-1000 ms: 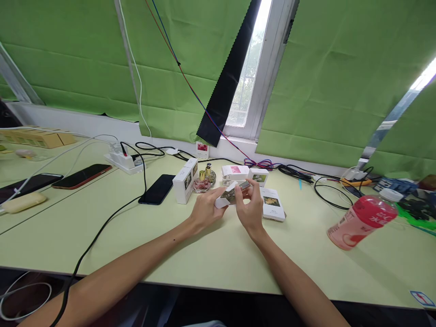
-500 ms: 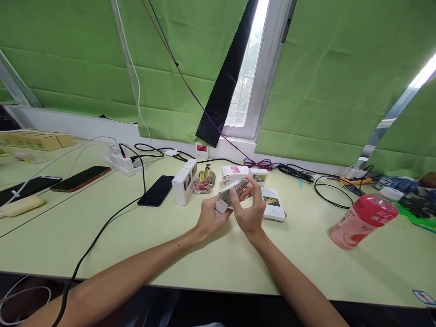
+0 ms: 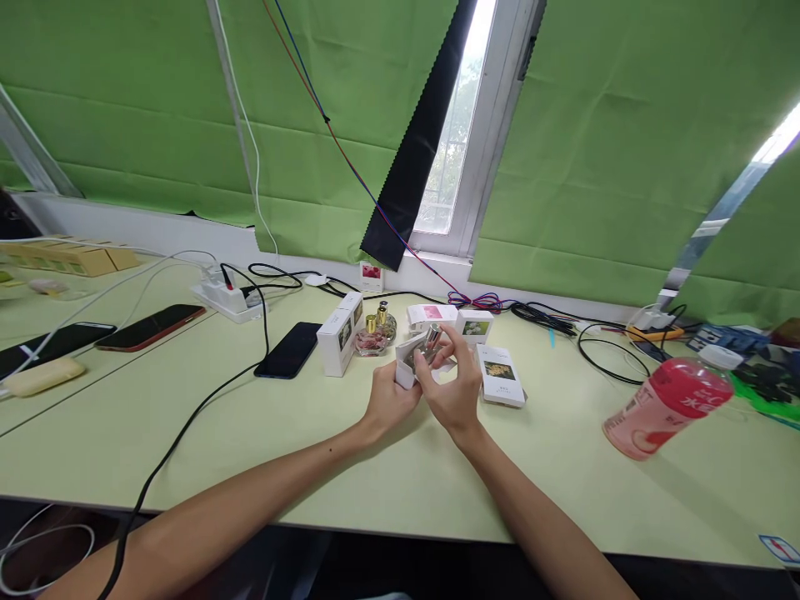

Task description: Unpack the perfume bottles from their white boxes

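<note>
In the middle of the table, my left hand (image 3: pixel 386 398) is closed around a small white box (image 3: pixel 405 373) with its flaps open. My right hand (image 3: pixel 455 385) pinches a perfume bottle (image 3: pixel 428 343) with a silvery cap, tilted at the mouth of that box. The bottle's lower part is hidden by the box and my fingers. Left of my hands stand a pink perfume bottle (image 3: pixel 371 340) and a second gold-capped perfume bottle (image 3: pixel 388 323). White boxes with a picture (image 3: pixel 337 337) stand beside them. Another white box (image 3: pixel 502 377) lies flat just right of my right hand.
A black phone (image 3: pixel 288 350) lies to the left, near a white power strip (image 3: pixel 231 302). At right a pink drink bottle (image 3: pixel 666 407) leans at a slant. Black cables (image 3: pixel 543 317) run along the wall. More white boxes (image 3: pixel 431 315) lie behind my hands.
The perfume bottle in my right hand has swung more upright and moved slightly left, its lower part now at the opening of the white box.
</note>
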Demonstrator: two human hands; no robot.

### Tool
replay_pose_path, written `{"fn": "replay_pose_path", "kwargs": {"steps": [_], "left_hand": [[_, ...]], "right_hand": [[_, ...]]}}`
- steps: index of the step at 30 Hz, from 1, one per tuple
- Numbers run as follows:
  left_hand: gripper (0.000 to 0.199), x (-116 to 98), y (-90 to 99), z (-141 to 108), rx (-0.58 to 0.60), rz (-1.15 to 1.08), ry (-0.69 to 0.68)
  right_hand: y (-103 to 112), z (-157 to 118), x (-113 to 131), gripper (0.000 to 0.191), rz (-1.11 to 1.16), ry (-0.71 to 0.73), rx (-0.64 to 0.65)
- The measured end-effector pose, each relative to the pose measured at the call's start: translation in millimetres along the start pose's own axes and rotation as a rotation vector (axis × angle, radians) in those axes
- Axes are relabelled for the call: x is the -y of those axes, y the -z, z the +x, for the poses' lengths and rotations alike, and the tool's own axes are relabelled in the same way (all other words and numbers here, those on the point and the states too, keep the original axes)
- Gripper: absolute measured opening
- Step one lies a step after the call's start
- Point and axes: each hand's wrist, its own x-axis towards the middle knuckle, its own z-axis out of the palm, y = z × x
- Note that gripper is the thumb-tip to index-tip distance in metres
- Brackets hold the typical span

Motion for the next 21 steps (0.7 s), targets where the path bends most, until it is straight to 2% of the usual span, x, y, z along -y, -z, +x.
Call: {"fn": "replay_pose_path", "kwargs": {"steps": [10,21], "left_hand": [[0.010,-0.6,0.3,0.3,-0.015,0.012,-0.099],[0.008,-0.4,-0.6,-0.9,-0.012,-0.013,-0.052]], "right_hand": [[0.4,0.1,-0.2,0.046,0.008,-0.019,0.014],[0.8,1.4,0.4,0.040,0.017,-0.007,-0.015]]}}
